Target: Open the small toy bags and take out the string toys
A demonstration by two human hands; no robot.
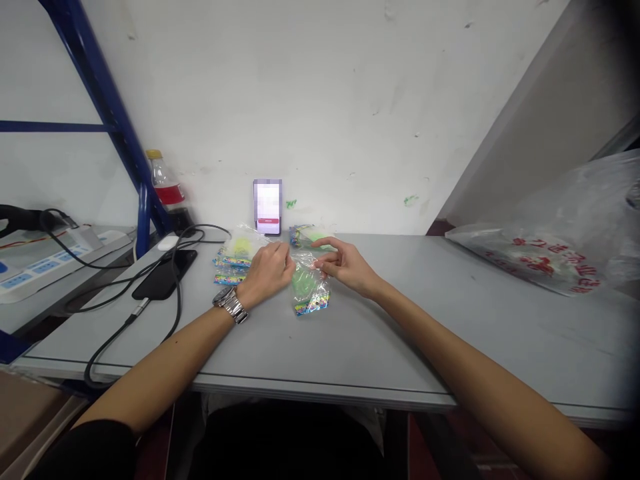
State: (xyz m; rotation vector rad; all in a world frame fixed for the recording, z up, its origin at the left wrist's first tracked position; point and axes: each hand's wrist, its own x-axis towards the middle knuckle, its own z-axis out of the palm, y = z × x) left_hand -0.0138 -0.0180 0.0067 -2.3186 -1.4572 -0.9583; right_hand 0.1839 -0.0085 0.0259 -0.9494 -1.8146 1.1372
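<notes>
A small clear plastic bag [304,283] with something light green inside and a colourful printed strip at its lower end lies on the grey table between my hands. My left hand [270,268], a metal watch on its wrist, is closed at the bag's upper left edge. On the other side, my right hand [345,265] pinches the upper right edge between thumb and fingers, with the index finger raised apart. Left of my left hand lie several similar bags [233,261], one with yellowish contents. Another bag [303,235] with green contents rests behind, against the wall.
A lit phone [268,207] stands upright by the wall. To the left are a dark phone [165,275] with black cables, a cola bottle [167,190], a blue metal frame [100,73] and a white power strip [55,267]. A large plastic bag [560,247] sits at right.
</notes>
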